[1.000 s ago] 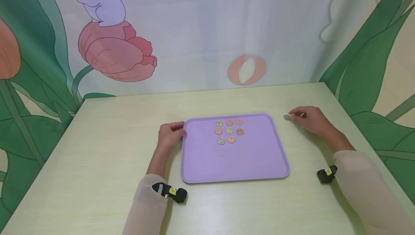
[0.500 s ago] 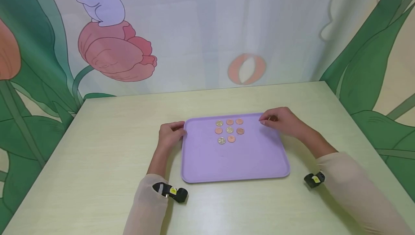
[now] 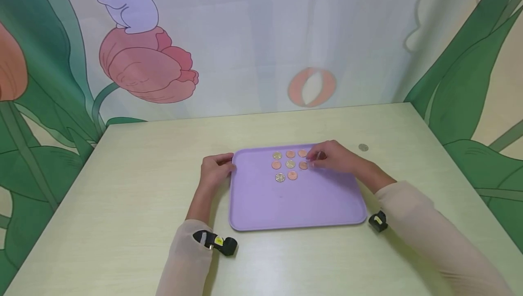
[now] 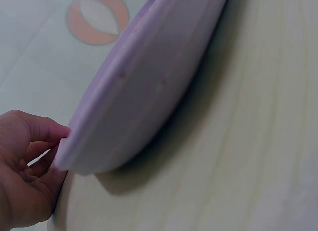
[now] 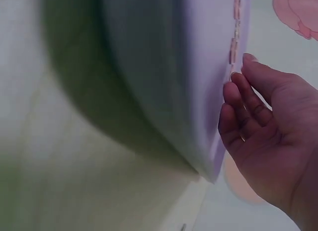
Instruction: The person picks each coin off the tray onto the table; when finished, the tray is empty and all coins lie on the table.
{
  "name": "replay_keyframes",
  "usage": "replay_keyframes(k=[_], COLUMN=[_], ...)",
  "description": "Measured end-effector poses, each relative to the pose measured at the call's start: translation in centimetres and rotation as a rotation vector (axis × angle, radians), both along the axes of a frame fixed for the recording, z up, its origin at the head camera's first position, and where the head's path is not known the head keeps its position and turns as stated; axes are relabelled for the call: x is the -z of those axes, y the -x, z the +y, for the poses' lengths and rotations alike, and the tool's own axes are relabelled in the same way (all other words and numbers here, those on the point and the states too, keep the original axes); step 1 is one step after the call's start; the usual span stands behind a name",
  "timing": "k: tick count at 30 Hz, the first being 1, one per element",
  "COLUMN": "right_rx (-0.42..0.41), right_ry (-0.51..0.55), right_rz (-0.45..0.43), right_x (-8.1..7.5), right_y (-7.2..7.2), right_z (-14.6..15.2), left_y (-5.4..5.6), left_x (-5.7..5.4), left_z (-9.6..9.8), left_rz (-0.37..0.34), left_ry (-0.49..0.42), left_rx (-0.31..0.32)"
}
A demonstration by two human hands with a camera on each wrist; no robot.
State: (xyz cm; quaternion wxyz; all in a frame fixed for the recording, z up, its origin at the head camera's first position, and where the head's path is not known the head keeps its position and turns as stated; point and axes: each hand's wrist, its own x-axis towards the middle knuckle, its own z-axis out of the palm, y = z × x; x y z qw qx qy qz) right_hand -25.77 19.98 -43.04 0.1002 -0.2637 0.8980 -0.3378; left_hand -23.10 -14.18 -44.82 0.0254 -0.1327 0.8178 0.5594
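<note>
On the purple tray [image 3: 294, 205] lie several silver and copper coins in rows. My left hand [image 3: 214, 171] grips the tray's left rim; in the left wrist view, its fingers [image 4: 49, 129] meet the rim. My right hand [image 3: 333, 156] is over the tray, its fingertips beside two copper coins, an upper one [image 3: 302, 153] and a lower one [image 3: 303, 165]. In the right wrist view, thumb and fingers stand slightly apart, with no coin visible between them. A single silver coin [image 3: 363, 147] lies on the table, right of the tray.
The pale wooden table [image 3: 143, 187] extends around the tray. Behind it hangs a printed curtain [image 3: 245, 51] with a rabbit and flowers. A small black camera sits at each wrist.
My right hand has let go of the silver coin on the table and moved left over the tray to the copper coins. My left hand stays on the rim.
</note>
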Motion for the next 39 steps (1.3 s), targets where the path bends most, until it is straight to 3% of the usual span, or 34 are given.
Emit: replay_keyframes(k=[8,27,36,39], right_rx=[0.028,-0.05,-0.01,0.036], right_ry=[0.0,-0.067,0.043,0.114], right_rz=[0.022,0.018,0.019,-0.021], right_x=[0.9,0.9,0.9,1.1], right_y=[-0.2,0.1,0.1,0.3], right_z=[-0.9,-1.3,-0.6,0.0], left_y=[0.3,0.3,0.2,0.2], left_x=[0.3,0.3,0.3,0.2], left_z=[-0.1,-0.1,-0.1,-0.1], left_rz=[-0.018,-0.016,-0.015,-0.01], left_ry=[0.001,0.005,-0.01,-0.005], left_rx=[0.009,0.006,0.005,0.007])
